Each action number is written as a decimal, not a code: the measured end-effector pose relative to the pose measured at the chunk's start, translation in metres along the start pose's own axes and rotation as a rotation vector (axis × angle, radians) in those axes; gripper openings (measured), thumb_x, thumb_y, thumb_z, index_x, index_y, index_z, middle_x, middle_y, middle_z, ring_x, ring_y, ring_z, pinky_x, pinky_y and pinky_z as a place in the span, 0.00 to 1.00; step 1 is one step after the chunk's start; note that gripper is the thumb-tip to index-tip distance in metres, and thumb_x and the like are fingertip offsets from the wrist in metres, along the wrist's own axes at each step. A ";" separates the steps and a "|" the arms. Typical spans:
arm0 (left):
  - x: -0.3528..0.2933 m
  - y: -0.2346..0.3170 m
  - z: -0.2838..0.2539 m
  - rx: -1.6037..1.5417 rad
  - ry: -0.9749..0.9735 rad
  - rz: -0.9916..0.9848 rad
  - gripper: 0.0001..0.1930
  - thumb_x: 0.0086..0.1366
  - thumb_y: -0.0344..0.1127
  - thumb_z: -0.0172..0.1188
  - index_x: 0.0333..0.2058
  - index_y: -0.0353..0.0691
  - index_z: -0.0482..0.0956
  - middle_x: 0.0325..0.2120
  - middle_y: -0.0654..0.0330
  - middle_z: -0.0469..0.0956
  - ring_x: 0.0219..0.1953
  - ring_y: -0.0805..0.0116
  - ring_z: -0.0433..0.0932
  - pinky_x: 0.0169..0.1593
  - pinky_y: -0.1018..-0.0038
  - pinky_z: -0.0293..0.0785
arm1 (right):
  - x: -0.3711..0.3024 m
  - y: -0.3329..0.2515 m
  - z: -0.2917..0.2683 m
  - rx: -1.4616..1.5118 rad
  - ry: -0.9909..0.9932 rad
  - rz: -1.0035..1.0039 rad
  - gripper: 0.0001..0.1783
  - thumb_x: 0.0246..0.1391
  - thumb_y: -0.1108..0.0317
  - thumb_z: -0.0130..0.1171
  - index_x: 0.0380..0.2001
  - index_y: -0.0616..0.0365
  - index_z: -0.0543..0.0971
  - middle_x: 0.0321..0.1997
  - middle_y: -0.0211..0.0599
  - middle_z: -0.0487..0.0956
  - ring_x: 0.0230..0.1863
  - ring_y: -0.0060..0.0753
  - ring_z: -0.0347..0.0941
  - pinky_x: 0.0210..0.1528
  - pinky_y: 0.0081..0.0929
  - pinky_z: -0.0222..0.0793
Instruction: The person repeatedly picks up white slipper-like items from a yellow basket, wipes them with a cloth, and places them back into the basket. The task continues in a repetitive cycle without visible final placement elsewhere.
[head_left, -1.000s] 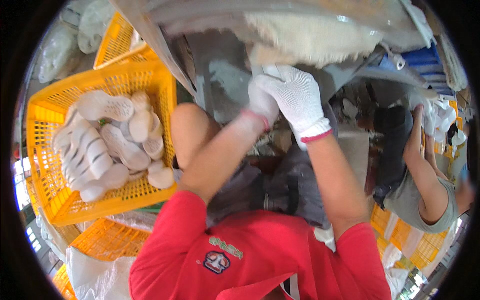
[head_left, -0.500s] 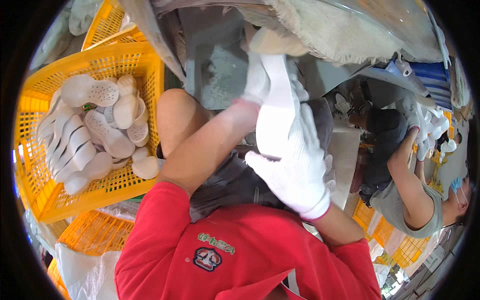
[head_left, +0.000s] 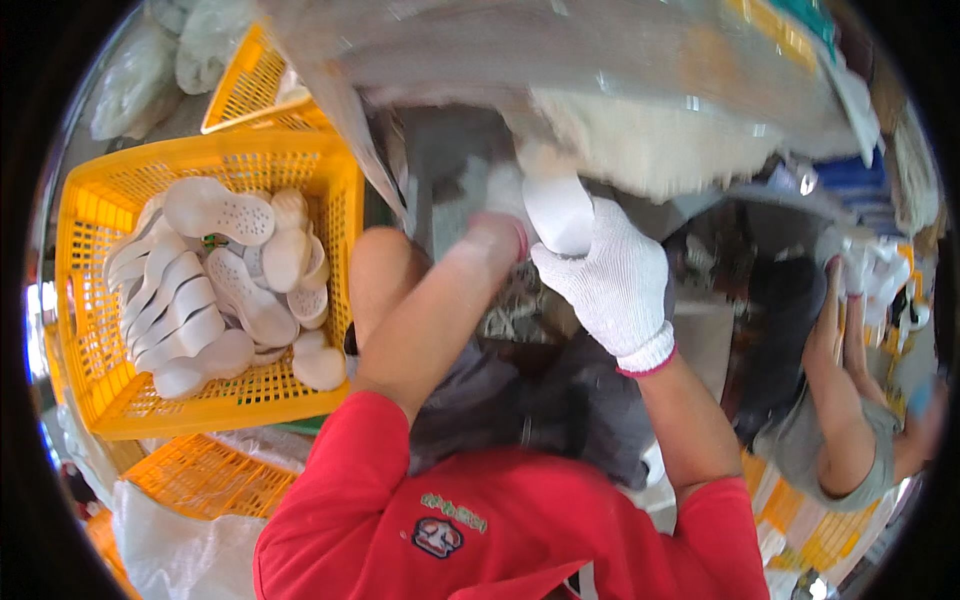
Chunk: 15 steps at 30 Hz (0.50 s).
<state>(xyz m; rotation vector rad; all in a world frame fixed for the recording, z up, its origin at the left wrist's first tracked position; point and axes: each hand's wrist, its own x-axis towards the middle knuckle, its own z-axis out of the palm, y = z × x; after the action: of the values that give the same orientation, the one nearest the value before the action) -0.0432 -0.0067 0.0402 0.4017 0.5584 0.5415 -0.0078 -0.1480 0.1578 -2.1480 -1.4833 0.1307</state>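
Observation:
A white shoe sole [head_left: 560, 214] is tilted up in front of me, its near end gripped between the thumb and fingers of my gloved right hand [head_left: 612, 280]. My left hand [head_left: 505, 192], in a white glove too, is raised beside the sole's far end. It is smeared by motion, and its fingers are hidden. Just past the sole sits a pale cream, rounded thing [head_left: 545, 160], too blurred to name, under the edge of a fluffy, off-white cloth [head_left: 640, 150].
On my left stands a yellow plastic basket [head_left: 215, 425] of white foam soles [head_left: 250, 295], some with holes. Behind it is another yellow basket [head_left: 255, 85]. An orange crate [head_left: 200, 480] and clear plastic sheeting [head_left: 180, 540] lie nearer me. A co-worker [head_left: 835, 440] sits on the right.
The view has shifted, and the scene sits lower and further right. My right hand has moved away from me, up along the sole, now covering more of it. My left hand has become blurred.

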 end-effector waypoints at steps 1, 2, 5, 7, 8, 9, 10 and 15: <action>0.000 -0.001 0.000 0.000 -0.012 -0.004 0.38 0.86 0.67 0.41 0.63 0.35 0.79 0.49 0.49 0.88 0.49 0.59 0.89 0.56 0.62 0.86 | -0.007 -0.002 -0.002 0.020 -0.025 0.014 0.28 0.51 0.46 0.82 0.46 0.54 0.86 0.41 0.44 0.88 0.40 0.55 0.88 0.44 0.44 0.85; -0.006 -0.007 0.000 0.003 -0.031 -0.003 0.37 0.86 0.67 0.41 0.63 0.35 0.79 0.49 0.50 0.88 0.50 0.61 0.89 0.57 0.64 0.86 | -0.008 -0.003 -0.002 0.007 -0.036 0.096 0.28 0.51 0.45 0.82 0.46 0.53 0.87 0.41 0.43 0.88 0.41 0.53 0.88 0.44 0.45 0.85; -0.018 -0.024 0.006 0.136 0.066 0.198 0.37 0.87 0.66 0.39 0.63 0.35 0.80 0.50 0.53 0.89 0.50 0.65 0.89 0.57 0.68 0.85 | 0.000 0.003 0.003 -0.016 0.128 -0.006 0.23 0.56 0.51 0.79 0.50 0.50 0.90 0.43 0.44 0.90 0.42 0.49 0.89 0.46 0.38 0.84; -0.028 -0.033 0.008 -0.024 0.117 0.302 0.44 0.85 0.73 0.35 0.64 0.34 0.79 0.50 0.54 0.89 0.52 0.65 0.89 0.59 0.67 0.84 | 0.008 -0.002 0.002 0.170 0.019 0.149 0.18 0.57 0.52 0.77 0.46 0.49 0.92 0.44 0.43 0.91 0.42 0.48 0.89 0.47 0.34 0.84; -0.029 -0.034 0.007 -0.101 0.105 0.323 0.44 0.85 0.73 0.35 0.64 0.34 0.79 0.50 0.53 0.89 0.52 0.62 0.89 0.59 0.66 0.84 | 0.010 -0.001 0.004 0.319 -0.006 0.170 0.16 0.57 0.51 0.76 0.41 0.48 0.94 0.43 0.41 0.91 0.43 0.46 0.89 0.48 0.32 0.84; -0.032 -0.037 0.007 -0.219 0.029 0.320 0.44 0.85 0.73 0.35 0.63 0.34 0.80 0.50 0.52 0.89 0.52 0.60 0.89 0.60 0.65 0.84 | 0.011 0.003 0.007 0.189 0.015 0.083 0.20 0.56 0.53 0.78 0.48 0.53 0.93 0.43 0.43 0.92 0.44 0.41 0.91 0.50 0.30 0.84; -0.033 -0.037 0.005 -0.370 -0.040 0.224 0.40 0.86 0.68 0.37 0.61 0.33 0.80 0.51 0.50 0.89 0.52 0.56 0.89 0.60 0.63 0.84 | 0.012 0.004 0.008 0.252 -0.039 0.196 0.24 0.57 0.54 0.79 0.52 0.56 0.91 0.44 0.44 0.92 0.44 0.40 0.91 0.51 0.29 0.84; -0.025 -0.035 -0.007 -0.254 -0.130 0.025 0.30 0.87 0.59 0.40 0.59 0.37 0.78 0.54 0.51 0.85 0.55 0.51 0.86 0.61 0.58 0.84 | 0.000 0.011 0.008 0.303 -0.005 0.196 0.29 0.56 0.68 0.81 0.59 0.67 0.85 0.54 0.35 0.90 0.53 0.19 0.83 0.57 0.27 0.81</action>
<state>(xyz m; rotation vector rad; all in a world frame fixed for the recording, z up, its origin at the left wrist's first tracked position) -0.0527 -0.0470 0.0269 0.2004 0.3539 0.5978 -0.0014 -0.1484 0.1452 -2.0379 -1.1671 0.4046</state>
